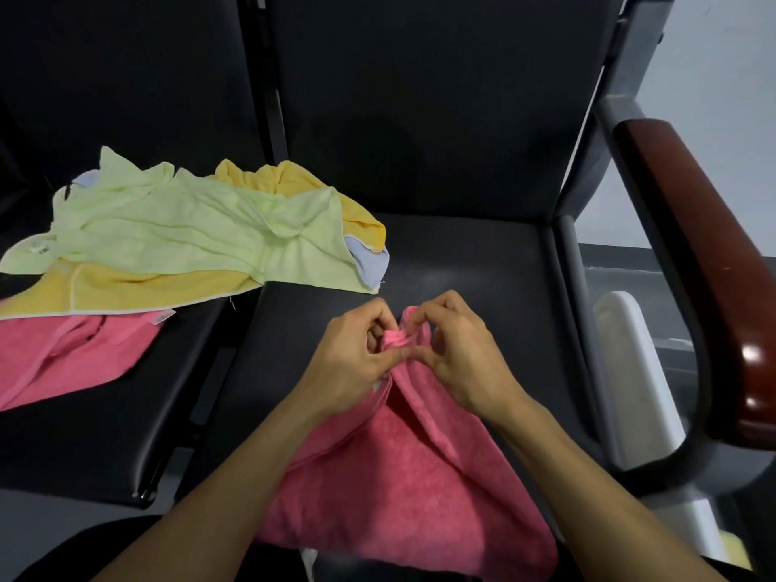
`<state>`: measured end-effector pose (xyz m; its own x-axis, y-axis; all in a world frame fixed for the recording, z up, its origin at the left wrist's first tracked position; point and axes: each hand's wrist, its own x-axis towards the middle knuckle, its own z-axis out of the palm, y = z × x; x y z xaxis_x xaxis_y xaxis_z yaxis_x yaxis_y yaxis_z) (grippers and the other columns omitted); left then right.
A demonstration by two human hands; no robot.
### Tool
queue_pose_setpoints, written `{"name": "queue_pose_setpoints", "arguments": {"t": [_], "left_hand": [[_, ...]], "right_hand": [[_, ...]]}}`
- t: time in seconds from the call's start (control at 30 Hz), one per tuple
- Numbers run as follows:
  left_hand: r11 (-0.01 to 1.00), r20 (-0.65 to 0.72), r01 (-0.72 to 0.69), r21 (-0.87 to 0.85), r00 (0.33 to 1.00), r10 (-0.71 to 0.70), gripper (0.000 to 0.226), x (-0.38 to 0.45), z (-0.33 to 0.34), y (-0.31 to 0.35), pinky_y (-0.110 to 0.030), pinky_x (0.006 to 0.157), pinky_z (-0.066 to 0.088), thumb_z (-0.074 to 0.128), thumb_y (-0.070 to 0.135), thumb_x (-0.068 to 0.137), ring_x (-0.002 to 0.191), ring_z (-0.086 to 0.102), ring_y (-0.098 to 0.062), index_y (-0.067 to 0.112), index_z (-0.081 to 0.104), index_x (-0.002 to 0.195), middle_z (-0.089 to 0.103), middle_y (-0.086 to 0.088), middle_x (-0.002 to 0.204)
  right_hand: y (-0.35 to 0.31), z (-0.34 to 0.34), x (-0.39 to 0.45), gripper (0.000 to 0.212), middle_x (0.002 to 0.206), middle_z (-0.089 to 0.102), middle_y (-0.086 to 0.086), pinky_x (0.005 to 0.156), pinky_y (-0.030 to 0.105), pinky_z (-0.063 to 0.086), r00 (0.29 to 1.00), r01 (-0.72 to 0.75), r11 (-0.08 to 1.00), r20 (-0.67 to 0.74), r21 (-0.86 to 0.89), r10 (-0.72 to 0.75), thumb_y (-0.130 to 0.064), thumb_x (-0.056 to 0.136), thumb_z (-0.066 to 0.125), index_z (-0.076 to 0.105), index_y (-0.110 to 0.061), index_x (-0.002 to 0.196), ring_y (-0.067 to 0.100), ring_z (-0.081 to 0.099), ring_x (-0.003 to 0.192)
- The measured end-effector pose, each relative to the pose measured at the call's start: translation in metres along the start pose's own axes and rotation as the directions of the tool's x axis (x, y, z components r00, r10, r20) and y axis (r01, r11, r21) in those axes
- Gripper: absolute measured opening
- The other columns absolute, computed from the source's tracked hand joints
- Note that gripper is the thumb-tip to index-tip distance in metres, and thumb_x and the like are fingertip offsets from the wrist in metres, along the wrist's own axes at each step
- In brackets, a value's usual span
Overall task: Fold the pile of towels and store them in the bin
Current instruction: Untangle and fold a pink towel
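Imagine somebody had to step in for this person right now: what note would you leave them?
Left hand: pinching the bunched top of the pink terry towel.
Right hand: pinching the same bunch from the other side.
That towel drapes from the black padded seat toward the person's lap, not yet folded flat.
Unfolded pile on the neighbouring seat: pale green towel on top, yellow towel and light blue towel under it, a second pink towel nearest.
Done: no folded towel in view.
Left: fold all five and bin them; I cannot identify a bin for certain.

Towel pile (189, 233) blocks left (armrest (709, 262) right).
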<state>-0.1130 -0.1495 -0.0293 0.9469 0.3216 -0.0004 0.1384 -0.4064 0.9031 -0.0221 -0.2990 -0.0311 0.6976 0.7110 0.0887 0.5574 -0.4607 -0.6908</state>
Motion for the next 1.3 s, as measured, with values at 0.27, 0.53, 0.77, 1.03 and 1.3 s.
{"name": "queue_pose_setpoints", "arguments": {"t": [0.27, 0.53, 0.77, 1.03, 1.3], "left_hand": [[1.000, 0.045, -0.017, 0.025, 0.999, 0.016, 0.027, -0.001, -0.003, 0.003, -0.040, 0.056, 0.044, 0.083, 0.013, 0.079, 0.059, 0.048, -0.017, 0.013, 0.057, 0.078, 0.061, -0.014, 0.071], [0.992, -0.036, 0.042, 0.119, 0.999, -0.038, 0.028, -0.004, -0.024, -0.012, -0.037, 0.057, 0.043, 0.082, 0.006, 0.078, 0.058, 0.045, -0.025, 0.017, 0.056, 0.074, 0.059, -0.016, 0.068], [0.986, -0.118, 0.102, 0.132, 0.989, -0.087, 0.025, -0.008, -0.039, -0.018, -0.037, 0.057, 0.049, 0.078, -0.003, 0.078, 0.057, 0.058, -0.029, 0.010, 0.057, 0.075, 0.062, -0.016, 0.066], [0.978, -0.224, 0.185, 0.092, 0.961, -0.161, 0.024, -0.004, -0.045, -0.024, -0.035, 0.059, 0.053, 0.077, -0.004, 0.080, 0.051, 0.053, -0.011, 0.009, 0.057, 0.076, 0.058, -0.006, 0.060], [0.971, -0.241, 0.216, -0.103, 0.942, -0.235, 0.023, 0.001, -0.049, -0.026, -0.027, 0.058, 0.054, 0.072, -0.007, 0.085, 0.060, 0.057, -0.013, 0.009, 0.057, 0.079, 0.061, -0.007, 0.067]], "right_hand": [[0.006, -0.001, -0.003, 0.015, 0.102, 0.038, -0.008, 0.068, 0.037, 0.050, 0.998, 0.028, 0.975, 0.061, -0.219, -0.015, -0.037, 0.091, 0.070, 0.069, -0.026, 0.101, 0.009, 0.044, 0.089], [0.021, -0.011, -0.006, 0.015, 0.101, 0.038, -0.003, 0.074, 0.033, 0.034, 0.985, -0.112, 0.855, 0.056, -0.506, 0.163, -0.038, 0.091, 0.067, 0.072, -0.026, 0.100, 0.022, 0.047, 0.101], [0.017, -0.014, -0.008, 0.020, 0.098, 0.038, -0.005, 0.087, 0.038, 0.040, 0.981, -0.132, 0.838, 0.051, -0.529, 0.187, -0.044, 0.089, 0.067, 0.072, -0.030, 0.104, 0.023, 0.050, 0.106], [0.009, -0.024, -0.005, 0.014, 0.089, 0.047, -0.012, 0.076, 0.031, 0.035, 0.983, -0.175, 0.882, -0.027, -0.437, 0.181, -0.039, 0.088, 0.071, 0.077, -0.031, 0.097, 0.019, 0.056, 0.100], [0.012, -0.027, -0.003, 0.015, 0.064, 0.071, -0.006, 0.056, 0.010, 0.046, 0.954, -0.292, 0.946, -0.033, 0.140, 0.299, -0.019, 0.072, 0.089, 0.076, -0.016, 0.065, 0.003, 0.066, 0.062]]}}
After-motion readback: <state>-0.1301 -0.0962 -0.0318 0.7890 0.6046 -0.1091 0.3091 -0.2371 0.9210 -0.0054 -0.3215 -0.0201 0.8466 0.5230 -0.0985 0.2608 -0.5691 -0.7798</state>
